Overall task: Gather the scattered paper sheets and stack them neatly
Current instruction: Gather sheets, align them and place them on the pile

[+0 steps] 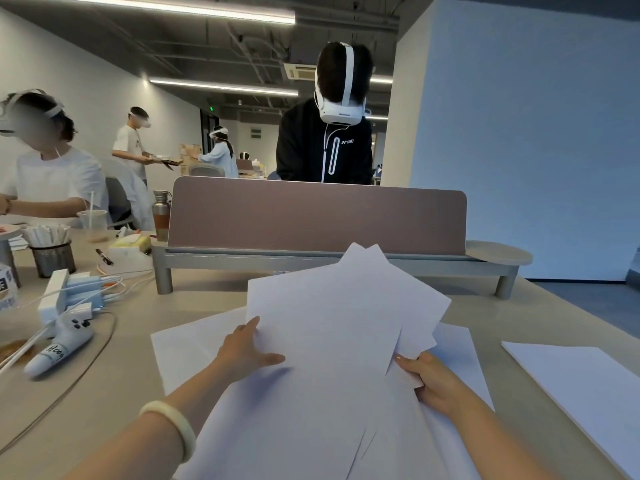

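Paper sheets [322,341]: fanned in a loose, skewed bundle between both hands, corners splayed away from the body, long axes roughly pointing forward toward the divider [317,216] but each at a different angle. More sheets flat on the tabletop [114,386] beneath the bundle, spreading out to either side of it. One separate sheet [581,382] well apart, off to the right of the right hand [434,382], plainly nearer that hand than the left; its near corner cut off by the frame edge.

Left hand [247,348] on the bundle's left edge, thumb on top, fingers [270,358] lying close together on the top sheet, apparently pressing more than pinching. Right hand clamped on the bundle's lower right corner, thumb over the paper, the other fingers hidden underneath.

Judged from this: squaring the edges between the hands likely next, then a reach right for the stray sheet.

Count of sheets impossible to make out; lower edges blurred and overlapping.
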Demonstrator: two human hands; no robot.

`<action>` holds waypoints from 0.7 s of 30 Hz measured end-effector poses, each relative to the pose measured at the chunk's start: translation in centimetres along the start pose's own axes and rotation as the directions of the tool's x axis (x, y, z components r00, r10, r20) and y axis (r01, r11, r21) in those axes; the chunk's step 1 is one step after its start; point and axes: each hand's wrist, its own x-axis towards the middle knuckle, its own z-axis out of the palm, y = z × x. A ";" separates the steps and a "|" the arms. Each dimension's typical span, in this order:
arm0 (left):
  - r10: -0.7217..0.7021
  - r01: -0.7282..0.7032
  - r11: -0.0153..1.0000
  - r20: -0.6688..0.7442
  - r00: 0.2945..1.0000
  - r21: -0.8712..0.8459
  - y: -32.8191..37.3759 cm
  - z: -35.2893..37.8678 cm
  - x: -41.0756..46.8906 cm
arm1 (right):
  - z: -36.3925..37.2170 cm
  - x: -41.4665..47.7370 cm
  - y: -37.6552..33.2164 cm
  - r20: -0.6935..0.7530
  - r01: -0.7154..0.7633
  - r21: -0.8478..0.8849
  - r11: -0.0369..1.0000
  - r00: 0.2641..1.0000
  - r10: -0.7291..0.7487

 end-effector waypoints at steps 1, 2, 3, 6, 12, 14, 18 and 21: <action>-0.018 0.019 0.994 0.004 1.000 -0.106 0.3 0.0 0.1 | 0.0 0.0 -0.1 0.001 0.009 0.014 1.000 1.000 -0.009; -0.030 0.030 0.984 0.001 1.000 -0.178 0.5 0.0 0.2 | 0.1 -0.1 -0.2 0.008 0.016 0.034 0.999 1.000 -0.016; -0.033 0.034 0.978 0.005 0.999 -0.206 0.6 0.1 0.3 | 0.1 -0.1 -0.2 0.019 0.022 0.050 0.998 1.000 -0.023; -0.002 0.021 0.974 0.084 0.996 -0.226 1.2 0.7 0.4 | 0.0 0.0 -0.3 0.040 0.032 0.024 0.999 0.999 -0.033; -0.008 0.030 0.974 0.096 0.995 -0.224 2.5 1.7 0.7 | 1.3 -1.0 -1.2 0.048 0.090 0.052 0.995 0.995 -0.092; 0.003 0.016 0.979 0.089 0.996 -0.203 2.8 2.2 0.9 | 1.5 -1.1 -1.3 0.067 0.093 0.034 0.995 0.993 -0.095; 0.014 -0.010 0.997 0.061 0.998 -0.079 3.0 3.2 1.4 | 1.6 -0.9 -1.2 0.089 0.119 -0.008 0.993 0.989 -0.117; -0.009 0.018 0.994 0.085 0.996 -0.109 2.9 3.4 1.3 | 1.9 -1.3 -1.5 0.100 0.130 -0.060 0.990 0.987 -0.123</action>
